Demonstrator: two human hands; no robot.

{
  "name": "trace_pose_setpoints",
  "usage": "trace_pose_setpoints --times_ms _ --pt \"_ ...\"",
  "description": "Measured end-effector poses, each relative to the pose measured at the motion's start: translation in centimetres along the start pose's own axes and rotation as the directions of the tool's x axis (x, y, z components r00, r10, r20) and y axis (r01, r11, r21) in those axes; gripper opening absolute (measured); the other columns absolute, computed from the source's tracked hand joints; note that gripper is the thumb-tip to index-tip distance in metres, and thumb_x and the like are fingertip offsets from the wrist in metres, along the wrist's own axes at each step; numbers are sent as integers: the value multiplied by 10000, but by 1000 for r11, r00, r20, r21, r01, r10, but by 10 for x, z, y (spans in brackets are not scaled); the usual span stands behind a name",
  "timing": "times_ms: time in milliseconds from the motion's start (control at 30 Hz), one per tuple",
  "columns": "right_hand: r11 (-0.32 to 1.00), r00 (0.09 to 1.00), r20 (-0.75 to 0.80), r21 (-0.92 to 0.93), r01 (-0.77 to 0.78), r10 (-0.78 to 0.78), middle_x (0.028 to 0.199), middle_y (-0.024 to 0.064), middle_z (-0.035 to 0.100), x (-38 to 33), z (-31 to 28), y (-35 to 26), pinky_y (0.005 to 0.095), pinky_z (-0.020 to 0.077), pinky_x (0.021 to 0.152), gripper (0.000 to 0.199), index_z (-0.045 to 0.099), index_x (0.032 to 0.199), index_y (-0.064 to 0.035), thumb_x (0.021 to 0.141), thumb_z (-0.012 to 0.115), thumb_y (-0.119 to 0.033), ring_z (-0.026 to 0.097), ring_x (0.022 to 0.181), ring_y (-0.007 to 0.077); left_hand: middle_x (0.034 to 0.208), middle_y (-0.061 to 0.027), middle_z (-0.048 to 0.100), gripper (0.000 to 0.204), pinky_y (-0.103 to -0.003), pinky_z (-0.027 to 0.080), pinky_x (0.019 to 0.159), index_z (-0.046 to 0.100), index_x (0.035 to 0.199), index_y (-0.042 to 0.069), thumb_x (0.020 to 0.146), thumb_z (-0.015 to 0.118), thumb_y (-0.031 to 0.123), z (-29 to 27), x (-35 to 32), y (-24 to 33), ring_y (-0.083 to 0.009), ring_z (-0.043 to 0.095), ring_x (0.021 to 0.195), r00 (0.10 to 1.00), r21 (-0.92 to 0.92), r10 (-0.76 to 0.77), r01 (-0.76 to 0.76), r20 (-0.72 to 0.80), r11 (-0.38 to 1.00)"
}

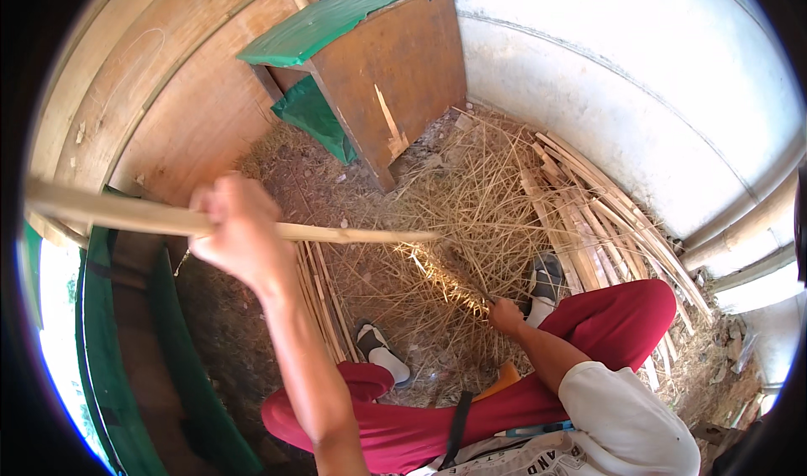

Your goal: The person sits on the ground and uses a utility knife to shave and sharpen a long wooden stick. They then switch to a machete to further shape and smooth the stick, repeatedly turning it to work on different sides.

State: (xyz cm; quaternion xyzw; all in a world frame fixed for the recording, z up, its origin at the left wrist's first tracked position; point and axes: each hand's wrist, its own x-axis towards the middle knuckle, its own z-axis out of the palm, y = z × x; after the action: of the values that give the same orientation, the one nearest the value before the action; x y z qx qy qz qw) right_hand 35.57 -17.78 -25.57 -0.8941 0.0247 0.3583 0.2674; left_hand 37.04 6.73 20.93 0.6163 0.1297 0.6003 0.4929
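Note:
My left hand (242, 228), blurred by motion, is closed around a long pale bamboo strip (353, 234). The strip runs level across the view, and its right tip lies over the shavings. Lower down and to the right, my right hand (506, 317) is wrapped round the handle of a knife (469, 281). Its dark blade points up and left toward the strip's tip; I cannot tell whether they touch. Thin curled shavings (471, 182) cover the ground beyond the blade, between my feet and past them.
Split bamboo strips (588, 228) are piled at the right by the white wall (622, 64). More thin strips (318, 295) lie left of centre. A brown wooden cabinet (382, 73) with a green top stands at the back. Green-covered boards (126, 350) line the left side.

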Motion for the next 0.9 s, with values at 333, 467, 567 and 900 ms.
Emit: trace_pose_setpoints --times_ms 333,467,567,900 --pt "927 965 155 346 148 -212 717 160 593 13 -19 -17 449 438 552 461 647 945 78 1015 476 -344 539 590 284 605 -25 426 453 -302 417 526 394 807 72 1057 348 447 18 40 26 -120 438 547 997 42 67 -66 -25 997" --pt "688 890 455 639 -345 24 526 14 440 -25 -72 -74 327 292 377 484 637 913 59 1055 406 -342 316 387 132 666 -72 511 504 -284 425 502 398 929 19 1032 376 512 17 36 -3 -126 521 523 984 222 43 -81 171 972" --pt "644 861 503 682 -348 -68 539 -72 281 -55 -103 -90 252 185 391 493 606 991 42 1064 369 -385 205 410 65 733 -83 529 485 -290 530 545 373 953 -6 1013 460 467 21 32 -32 -165 640 586 960 122 54 -91 275 988" --pt "610 921 303 787 -97 -245 548 -81 238 -121 -185 -111 266 202 423 508 631 1013 47 1049 425 -416 216 439 78 821 -80 491 396 -306 494 505 334 969 22 1038 442 396 55 -5 -57 -173 635 566 936 -7 -73 80 345 997"
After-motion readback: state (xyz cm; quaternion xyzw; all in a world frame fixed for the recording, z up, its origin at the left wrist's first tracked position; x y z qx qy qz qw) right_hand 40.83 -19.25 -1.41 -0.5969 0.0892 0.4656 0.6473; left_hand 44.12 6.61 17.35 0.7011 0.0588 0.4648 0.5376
